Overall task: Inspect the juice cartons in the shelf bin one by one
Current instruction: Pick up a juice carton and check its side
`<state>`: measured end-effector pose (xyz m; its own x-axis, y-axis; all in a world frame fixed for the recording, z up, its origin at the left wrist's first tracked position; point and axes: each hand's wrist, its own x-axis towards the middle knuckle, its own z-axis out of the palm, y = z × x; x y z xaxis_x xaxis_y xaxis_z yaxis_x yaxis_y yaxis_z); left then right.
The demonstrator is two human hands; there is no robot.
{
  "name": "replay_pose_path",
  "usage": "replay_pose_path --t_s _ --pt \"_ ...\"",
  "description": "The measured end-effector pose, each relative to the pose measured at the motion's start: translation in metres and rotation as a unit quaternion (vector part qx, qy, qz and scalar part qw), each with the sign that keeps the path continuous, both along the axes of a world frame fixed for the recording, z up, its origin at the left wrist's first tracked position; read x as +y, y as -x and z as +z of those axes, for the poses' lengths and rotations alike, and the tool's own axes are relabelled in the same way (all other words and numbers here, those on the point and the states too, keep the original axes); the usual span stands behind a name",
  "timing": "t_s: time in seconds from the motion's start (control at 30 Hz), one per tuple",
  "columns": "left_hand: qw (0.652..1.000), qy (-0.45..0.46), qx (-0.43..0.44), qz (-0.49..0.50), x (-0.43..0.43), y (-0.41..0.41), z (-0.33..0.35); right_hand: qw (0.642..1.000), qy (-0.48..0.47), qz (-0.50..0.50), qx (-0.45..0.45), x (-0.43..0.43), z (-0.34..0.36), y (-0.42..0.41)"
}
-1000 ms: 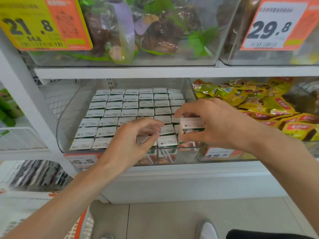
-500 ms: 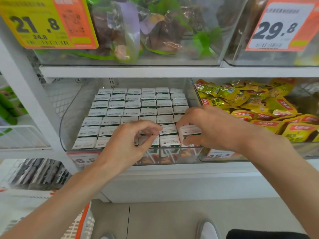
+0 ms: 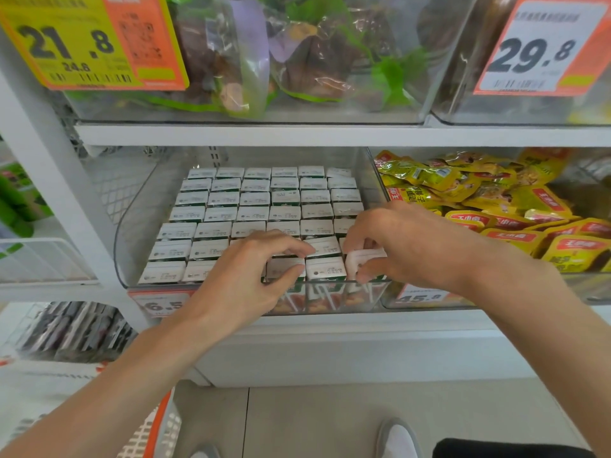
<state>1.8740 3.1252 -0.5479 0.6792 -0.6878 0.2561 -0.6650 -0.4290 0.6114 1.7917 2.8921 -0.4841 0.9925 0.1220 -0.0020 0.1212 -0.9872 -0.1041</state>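
Observation:
A clear shelf bin (image 3: 132,233) holds several rows of small white-topped juice cartons (image 3: 254,200) standing upright. My right hand (image 3: 406,246) grips one carton (image 3: 362,259) at the bin's front right corner, thumb and fingers curled round its top; the carton sits tilted, almost level with its neighbours. My left hand (image 3: 244,276) hovers over the front row, fingers curled over a carton top (image 3: 284,267), thumb against its front edge. The cartons under both hands are partly hidden.
To the right, a second clear bin (image 3: 429,299) is piled with yellow snack packets (image 3: 496,206). The shelf above carries bins of bagged goods and price tags (image 3: 535,47). An orange-and-white basket (image 3: 155,431) sits low at left, and a shoe (image 3: 396,438) shows on the tiled floor.
My right hand has lowered its carton back toward the front right corner of the bin. My left hand stayed on the front row, fingers closing a little.

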Motion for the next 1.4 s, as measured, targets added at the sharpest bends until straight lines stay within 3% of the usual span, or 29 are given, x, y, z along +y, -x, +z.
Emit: replay_pose_path --t_s 0.17,0.33,0.53,0.7,1.0,1.17,1.27,1.4 --pt "0.994 -0.058 -0.066 -0.063 -0.004 0.005 -0.001 1.000 0.001 -0.007 0.010 -0.001 -0.005 -0.002" --pt "0.992 -0.073 -0.078 -0.070 -0.002 0.005 -0.001 0.999 0.002 -0.016 0.041 0.000 -0.012 -0.003" --pt "0.994 -0.059 -0.063 -0.067 0.000 0.004 -0.001 0.999 0.025 -0.025 -0.035 0.002 -0.011 -0.017" --pt "0.998 -0.024 -0.043 -0.044 0.004 0.002 0.000 0.997 0.045 -0.039 0.049 -0.002 -0.010 -0.031" --pt "0.999 -0.007 -0.021 -0.034 0.014 -0.001 0.001 0.991 0.060 -0.041 0.110 -0.002 -0.008 -0.049" --pt "1.000 0.011 -0.007 -0.022 0.020 -0.002 0.003 0.992 0.006 -0.036 0.121 -0.003 0.009 -0.039" --pt "1.000 0.026 0.007 -0.013 0.022 -0.002 0.004 0.996 -0.035 -0.040 0.077 -0.006 0.018 -0.027" --pt "0.998 0.047 0.034 -0.003 0.025 -0.002 0.004 0.989 -0.124 -0.014 -0.081 -0.007 0.026 -0.011"
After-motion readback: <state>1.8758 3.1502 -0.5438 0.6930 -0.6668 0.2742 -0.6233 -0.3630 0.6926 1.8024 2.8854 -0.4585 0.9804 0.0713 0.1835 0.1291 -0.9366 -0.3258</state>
